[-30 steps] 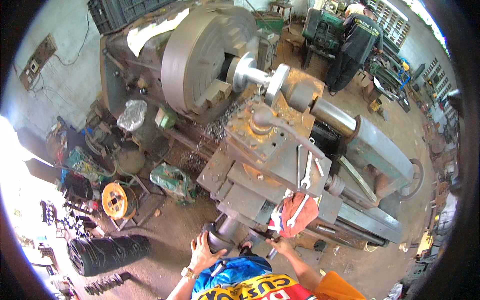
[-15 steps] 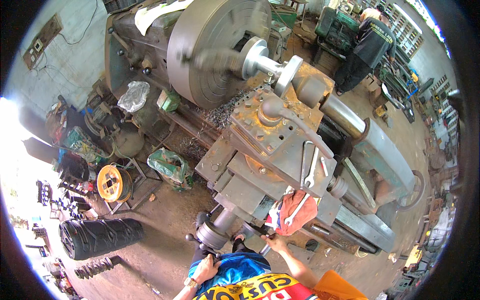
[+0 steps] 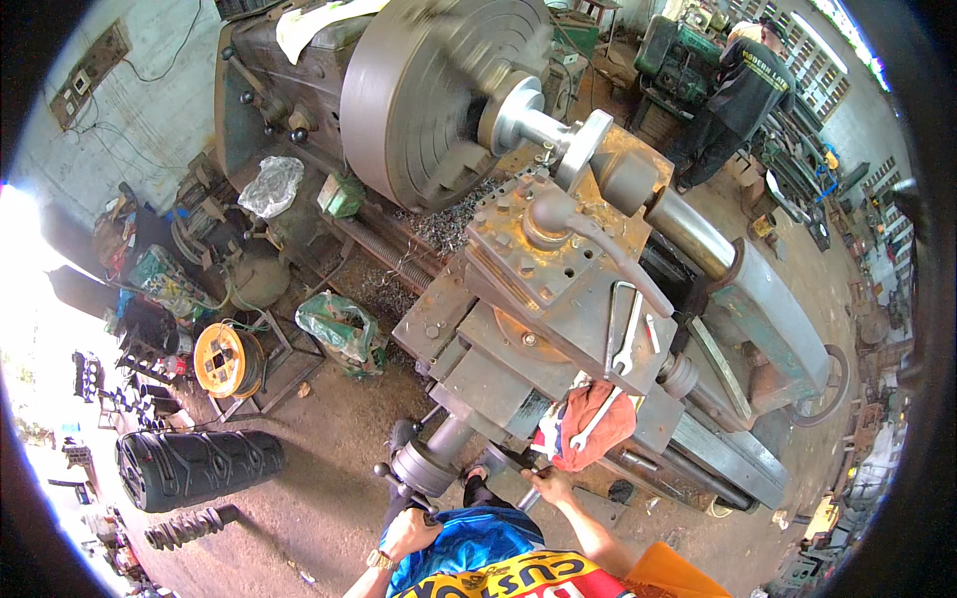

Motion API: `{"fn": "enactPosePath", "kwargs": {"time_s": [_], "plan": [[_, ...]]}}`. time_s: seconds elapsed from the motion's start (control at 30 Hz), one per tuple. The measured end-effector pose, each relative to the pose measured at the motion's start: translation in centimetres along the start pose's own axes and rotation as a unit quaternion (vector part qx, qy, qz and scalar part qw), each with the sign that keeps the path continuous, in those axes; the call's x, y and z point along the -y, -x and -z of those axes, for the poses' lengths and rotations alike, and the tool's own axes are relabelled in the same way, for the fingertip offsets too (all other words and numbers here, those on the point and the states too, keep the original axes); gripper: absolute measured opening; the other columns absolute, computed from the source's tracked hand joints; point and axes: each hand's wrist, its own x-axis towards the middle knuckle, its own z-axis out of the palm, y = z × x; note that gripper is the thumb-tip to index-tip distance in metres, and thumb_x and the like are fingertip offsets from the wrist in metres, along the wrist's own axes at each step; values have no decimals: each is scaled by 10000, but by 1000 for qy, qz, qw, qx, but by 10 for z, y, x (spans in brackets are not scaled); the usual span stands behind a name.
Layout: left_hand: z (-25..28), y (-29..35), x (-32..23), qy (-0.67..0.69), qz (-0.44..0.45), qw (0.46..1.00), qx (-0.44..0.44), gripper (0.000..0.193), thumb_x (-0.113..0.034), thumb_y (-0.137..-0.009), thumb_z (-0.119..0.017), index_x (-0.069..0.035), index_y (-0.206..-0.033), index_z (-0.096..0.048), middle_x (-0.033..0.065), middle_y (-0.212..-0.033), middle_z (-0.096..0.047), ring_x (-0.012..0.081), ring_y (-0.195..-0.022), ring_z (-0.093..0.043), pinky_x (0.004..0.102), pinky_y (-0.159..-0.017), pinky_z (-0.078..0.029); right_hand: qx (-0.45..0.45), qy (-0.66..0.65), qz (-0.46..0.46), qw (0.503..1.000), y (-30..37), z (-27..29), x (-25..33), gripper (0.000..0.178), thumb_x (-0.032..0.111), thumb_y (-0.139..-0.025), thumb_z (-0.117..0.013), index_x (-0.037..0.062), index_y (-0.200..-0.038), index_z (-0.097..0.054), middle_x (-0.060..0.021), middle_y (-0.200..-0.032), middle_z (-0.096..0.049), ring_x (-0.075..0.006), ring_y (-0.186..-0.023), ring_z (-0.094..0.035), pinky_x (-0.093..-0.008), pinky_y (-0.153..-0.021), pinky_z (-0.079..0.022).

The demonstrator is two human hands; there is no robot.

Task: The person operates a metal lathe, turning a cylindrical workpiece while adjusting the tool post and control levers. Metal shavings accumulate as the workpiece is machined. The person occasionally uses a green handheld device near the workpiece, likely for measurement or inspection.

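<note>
I stand at a big grey lathe whose round chuck (image 3: 439, 90) is blurred with spinning and holds a shiny flanged workpiece (image 3: 558, 135). My left hand (image 3: 409, 530) grips the carriage handwheel (image 3: 424, 466) at the lower front. My right hand (image 3: 548, 488) is closed around a small crank handle (image 3: 528, 495) just below a red rag (image 3: 590, 431). The square tool post (image 3: 543, 249) with its long lever sits right in front of the workpiece.
Wrenches (image 3: 623, 339) lie on the carriage, and one rests on the rag. Metal chips (image 3: 439, 224) cover the bed. On the floor at left are an orange cable reel (image 3: 221, 359), a green bag (image 3: 339, 324) and a black ribbed cylinder (image 3: 194, 468). Another person (image 3: 743, 85) stands at the far right.
The view has moved closer and lower over the lathe. My left hand has stayed at the handwheel and the right at the crank; the chuck keeps spinning.
</note>
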Motion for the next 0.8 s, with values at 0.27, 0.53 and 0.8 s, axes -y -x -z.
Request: {"fn": "enactPosePath", "kwargs": {"time_s": [0.27, 0.53, 0.8], "plan": [[81, -2, 17, -22, 39, 993, -114, 367, -349, -708, -740, 13, -764, -719, 234, -617, -633, 301, -650, -711, 391, -618, -546, -38, -9, 25, 999, 7, 3, 7, 776, 735, -812, -544, -20, -699, -686, -216, -639, -626, -326, -645, -659, -449, -607, -469], [11, -79, 45, -83, -133, 980, -124, 329, -346, -721, -702, -41, -844, -722, 133, -801, -718, 321, -824, -714, 408, -710, -577, -68, -69, 23, 995, 11, 2, 20, 789, 726, -794, -582, -51, -831, -716, -257, -785, -674, -345, -754, -683, -438, -675, -499], [84, -5, 25, -27, -28, 999, -2, 350, -295, -744, -762, 37, -713, -658, 134, -624, -637, 177, -538, -584, 379, -524, -474, 25, -6, -53, 998, 5, 4, 15, 801, 749, -760, -600, -28, -901, -737, -219, -828, -702, -330, -812, -681, -437, -721, -507]]}}
